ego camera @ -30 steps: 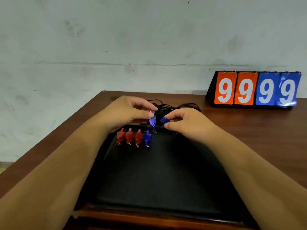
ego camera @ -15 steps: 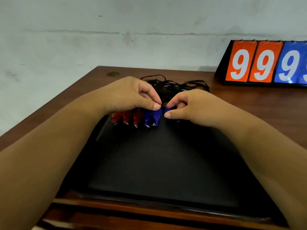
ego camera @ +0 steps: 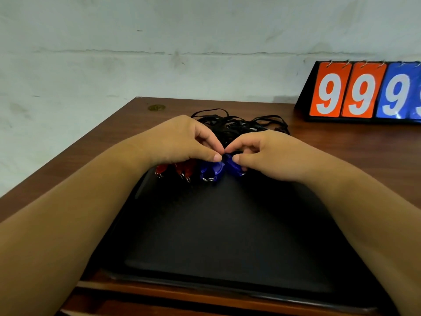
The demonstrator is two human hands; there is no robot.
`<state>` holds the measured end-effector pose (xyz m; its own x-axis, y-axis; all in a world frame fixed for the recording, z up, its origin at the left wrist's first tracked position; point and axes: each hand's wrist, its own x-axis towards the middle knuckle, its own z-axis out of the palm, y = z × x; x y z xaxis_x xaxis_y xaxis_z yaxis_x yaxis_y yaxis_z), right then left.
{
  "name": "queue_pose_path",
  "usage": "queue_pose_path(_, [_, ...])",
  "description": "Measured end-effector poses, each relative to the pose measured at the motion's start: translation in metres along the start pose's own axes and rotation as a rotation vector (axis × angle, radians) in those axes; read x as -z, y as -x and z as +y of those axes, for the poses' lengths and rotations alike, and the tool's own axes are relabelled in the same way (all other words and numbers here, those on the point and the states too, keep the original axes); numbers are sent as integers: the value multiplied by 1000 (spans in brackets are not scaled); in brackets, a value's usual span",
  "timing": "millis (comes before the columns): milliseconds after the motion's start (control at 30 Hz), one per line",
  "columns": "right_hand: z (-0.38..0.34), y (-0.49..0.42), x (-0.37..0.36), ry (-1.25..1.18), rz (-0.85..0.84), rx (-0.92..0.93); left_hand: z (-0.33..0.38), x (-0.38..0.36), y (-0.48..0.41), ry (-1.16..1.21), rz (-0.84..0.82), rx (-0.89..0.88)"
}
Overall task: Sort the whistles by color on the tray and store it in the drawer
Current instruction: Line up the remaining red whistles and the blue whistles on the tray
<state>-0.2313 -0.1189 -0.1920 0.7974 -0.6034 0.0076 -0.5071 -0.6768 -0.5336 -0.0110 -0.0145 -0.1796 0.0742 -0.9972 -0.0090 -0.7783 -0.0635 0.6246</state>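
Head camera looks down first at the near edge of the brown table (ego camera: 341, 142), where the black tray (ego camera: 216, 236) lies with its long side toward you. Both your forearms reach over the tray to its far edge.

At that far edge the whistles stand side by side in one row. The red whistles (ego camera: 184, 169) are on the left, partly hidden under your left hand (ego camera: 182, 140), so I cannot count them. Just right of them is the first blue whistle (ego camera: 204, 173), and touching it is the end blue whistle (ego camera: 217, 171). Your left hand has its fingers curled, and the thumb and forefinger pinch the top of the end blue whistle. Your right hand (ego camera: 268, 153) is also curled and pinches the loose blue whistle (ego camera: 234, 167), held just beside the end of the row.

Behind your hands a tangle of black cords (ego camera: 230, 124) lies on the table. Farther right stands a scoreboard (ego camera: 364, 92) with orange and blue nines, against the pale wall (ego camera: 159, 53).
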Motion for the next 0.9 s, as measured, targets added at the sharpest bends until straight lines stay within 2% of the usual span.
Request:
queue_pose_path(167, [1, -1, -1, -9, -7, -4, -4, 8, 0, 7, 92, -20])
queue_pose_path(467, [0, 2, 1, -20, -28, -23, -8, 18, 7, 31, 56, -30])
queue_pose_path(633, [-2, 3, 0, -32, -30, -17, -21, 45, 22, 37, 96, 33])
queue_pose_path(900, [-5, 2, -1, -11, -38, -17, -28, 44, 27, -31, -1, 90])
